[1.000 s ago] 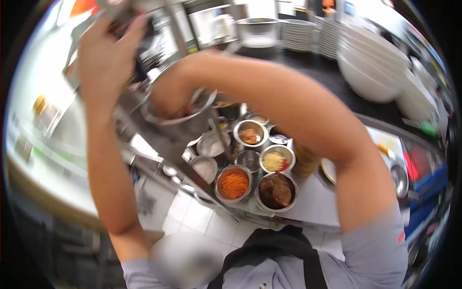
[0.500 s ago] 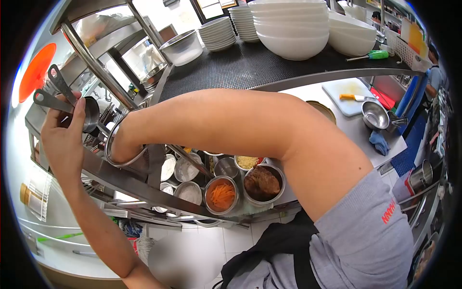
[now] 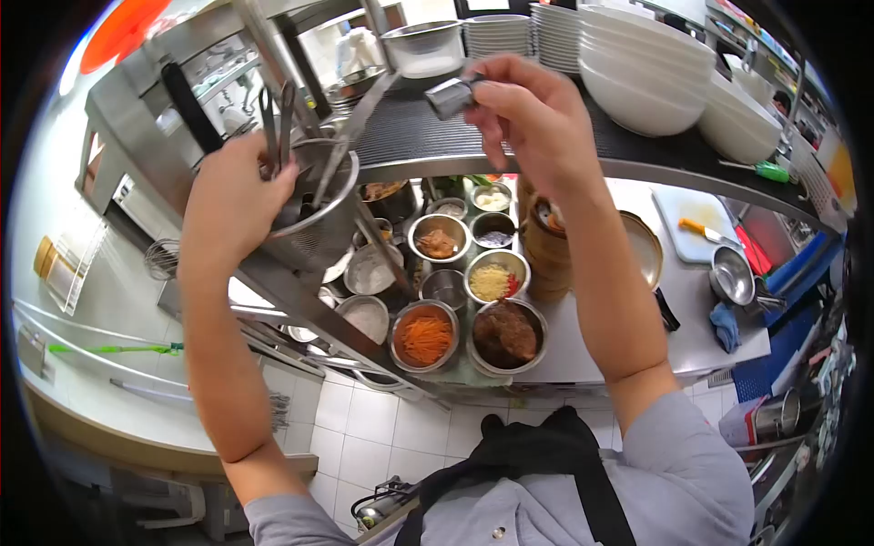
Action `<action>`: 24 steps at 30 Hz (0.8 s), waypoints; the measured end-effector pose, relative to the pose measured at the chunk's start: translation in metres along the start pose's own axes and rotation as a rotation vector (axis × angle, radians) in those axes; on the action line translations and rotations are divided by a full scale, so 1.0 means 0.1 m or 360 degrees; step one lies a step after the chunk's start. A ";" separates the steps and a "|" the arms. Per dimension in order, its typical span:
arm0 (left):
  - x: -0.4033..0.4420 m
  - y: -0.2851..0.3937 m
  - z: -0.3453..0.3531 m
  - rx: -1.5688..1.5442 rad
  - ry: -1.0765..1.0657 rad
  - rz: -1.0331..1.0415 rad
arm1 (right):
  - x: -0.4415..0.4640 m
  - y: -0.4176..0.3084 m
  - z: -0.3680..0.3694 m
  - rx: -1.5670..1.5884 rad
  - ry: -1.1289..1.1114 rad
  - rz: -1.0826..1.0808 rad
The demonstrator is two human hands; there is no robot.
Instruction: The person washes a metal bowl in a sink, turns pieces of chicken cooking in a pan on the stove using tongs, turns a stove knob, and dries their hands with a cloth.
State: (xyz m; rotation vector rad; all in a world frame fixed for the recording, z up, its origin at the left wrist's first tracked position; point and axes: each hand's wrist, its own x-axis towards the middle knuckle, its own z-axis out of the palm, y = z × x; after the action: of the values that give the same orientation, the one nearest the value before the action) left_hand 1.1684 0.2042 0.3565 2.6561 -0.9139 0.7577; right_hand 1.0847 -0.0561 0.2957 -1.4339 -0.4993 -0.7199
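My left hand point(image 3: 232, 196) is closed at the rim of a metal mesh basket point(image 3: 314, 218). Metal measuring cup handles point(image 3: 276, 118) stick up between its thumb and fingers, with their bowls hidden. A flat metal utensil point(image 3: 360, 114) leans up out of the basket. My right hand point(image 3: 533, 114) is raised over the front part of the black shelf mat. Thumb and fingers pinch a small cylindrical metal cup point(image 3: 448, 97), tilted sideways.
White bowls point(image 3: 642, 77), stacked plates point(image 3: 497, 38) and a steel bowl point(image 3: 423, 47) stand on the upper shelf point(image 3: 410, 136). Below are shredded carrot point(image 3: 426, 339), brown meat point(image 3: 506, 332) and several other filled containers. A knife point(image 3: 699, 229) lies on a cutting board point(image 3: 678, 207) at right.
My right hand has come out of the mesh basket and moved right, now holding the small metal cup. My left hand has moved right to the basket with the measuring cups.
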 end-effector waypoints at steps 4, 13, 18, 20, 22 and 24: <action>0.09 0.01 0.00 -0.0094 -0.0089 -0.0042 | -0.54 0.23 -0.38 0.1340 0.0016 0.0343; -0.40 1.78 -0.21 -0.0802 0.0054 0.0297 | -1.41 -0.05 -1.17 0.2217 -0.0043 0.0442; -0.79 3.25 0.58 -0.1299 -0.0397 0.0771 | -2.30 -0.53 -1.85 0.2181 0.0388 0.0479; -0.94 3.89 1.23 -0.1595 -0.0442 0.0937 | -2.79 -0.70 -2.10 0.2004 0.0603 0.0449; -1.21 4.56 1.85 -0.2181 -0.0665 0.0890 | -3.33 -0.82 -2.38 0.1836 0.0831 0.0385; -1.56 5.12 2.32 -0.2659 -0.0962 0.0694 | -3.84 -1.05 -2.57 0.1499 0.1102 0.0274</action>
State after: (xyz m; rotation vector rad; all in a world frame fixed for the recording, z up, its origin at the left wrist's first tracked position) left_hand 0.8352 -0.2019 0.1018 1.1098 -1.3446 -0.6581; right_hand 0.7136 -0.2534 0.0764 -0.2973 -0.1147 -0.6544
